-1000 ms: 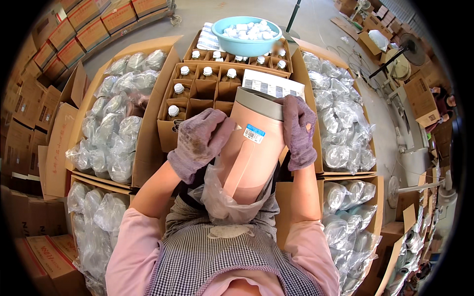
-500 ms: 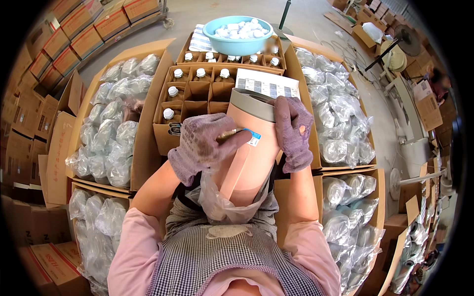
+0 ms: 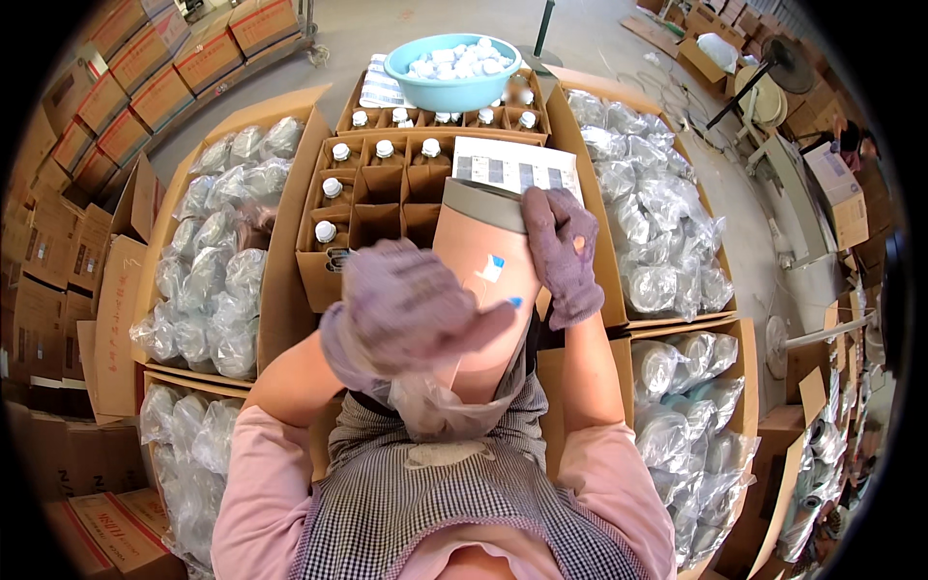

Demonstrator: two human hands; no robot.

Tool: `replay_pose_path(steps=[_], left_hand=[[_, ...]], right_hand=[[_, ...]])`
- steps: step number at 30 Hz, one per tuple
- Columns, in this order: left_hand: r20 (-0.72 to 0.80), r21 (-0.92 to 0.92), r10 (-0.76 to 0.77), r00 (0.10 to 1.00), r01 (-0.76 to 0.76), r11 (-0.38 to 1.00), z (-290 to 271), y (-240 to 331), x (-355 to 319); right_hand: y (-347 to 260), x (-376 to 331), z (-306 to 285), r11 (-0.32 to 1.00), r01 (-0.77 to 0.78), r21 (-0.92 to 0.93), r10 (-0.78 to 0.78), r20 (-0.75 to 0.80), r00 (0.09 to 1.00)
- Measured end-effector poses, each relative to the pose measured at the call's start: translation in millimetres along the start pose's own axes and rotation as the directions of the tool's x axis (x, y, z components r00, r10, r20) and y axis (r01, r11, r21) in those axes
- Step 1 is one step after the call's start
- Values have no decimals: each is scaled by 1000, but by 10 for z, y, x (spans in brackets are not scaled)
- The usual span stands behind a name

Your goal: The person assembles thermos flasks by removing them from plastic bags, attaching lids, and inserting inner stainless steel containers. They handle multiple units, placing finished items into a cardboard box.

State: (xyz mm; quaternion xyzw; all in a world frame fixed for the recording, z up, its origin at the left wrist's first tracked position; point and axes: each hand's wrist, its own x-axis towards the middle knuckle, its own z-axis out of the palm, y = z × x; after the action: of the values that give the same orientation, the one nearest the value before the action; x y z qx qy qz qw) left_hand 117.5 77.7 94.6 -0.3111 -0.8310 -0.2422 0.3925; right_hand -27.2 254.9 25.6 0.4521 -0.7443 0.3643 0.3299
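A large pink cylindrical vessel [image 3: 483, 242] with a grey rim and handle strip leans on my lap. Its base is inside a crumpled clear plastic bag [image 3: 440, 411]. My right hand [image 3: 564, 253], in a purple-grey work glove, grips the vessel near its rim. Also gloved, my left hand [image 3: 411, 314] is over the vessel's lower left side, blurred by motion, so how its fingers close is unclear. A small blue bit [image 3: 515, 302] shows at its fingertip. Above that hand, a small white and blue sticker [image 3: 491, 269] is on the vessel's front.
Ahead stands a divided carton [image 3: 319, 266] of white-capped bottles with a printed white sheet [image 3: 517, 159] on it. A blue basin [image 3: 396, 72] of white caps sits behind. Open cartons of plastic-wrapped vessels [image 3: 657, 222] flank me. Stacked boxes [image 3: 135, 72] stand far left; a fan [image 3: 791, 72] far right.
My left hand has moved down and right from the sticker, now blurred, with a blue bit at its fingertip. The sticker shows less blue. My right hand still grips the rim.
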Motion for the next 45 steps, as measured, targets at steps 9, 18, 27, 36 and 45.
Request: replay_pose_path(steps=[9, 18, 27, 36, 45], left_hand=[[1, -163, -458, 889, 452, 877, 139, -170, -323], [-198, 328, -903, 383, 893, 307, 236, -1382, -1999], [-155, 633, -985, 72, 773, -43, 624, -1950, -2963], [44, 596, -823, 566, 646, 476, -151, -1609, -1979], [490, -68, 161, 857, -147, 987, -164, -967, 218]], right_hand=[[-74, 30, -21, 916, -336, 219, 329, 69, 942], [-150, 8, -64, 773, -561, 296, 563, 90, 822], [-83, 22, 65, 721, -594, 358, 605, 92, 791], [-115, 142, 84, 881, -431, 195, 419, 100, 902], [38, 208, 241, 985, 71, -156, -14, 340, 940]])
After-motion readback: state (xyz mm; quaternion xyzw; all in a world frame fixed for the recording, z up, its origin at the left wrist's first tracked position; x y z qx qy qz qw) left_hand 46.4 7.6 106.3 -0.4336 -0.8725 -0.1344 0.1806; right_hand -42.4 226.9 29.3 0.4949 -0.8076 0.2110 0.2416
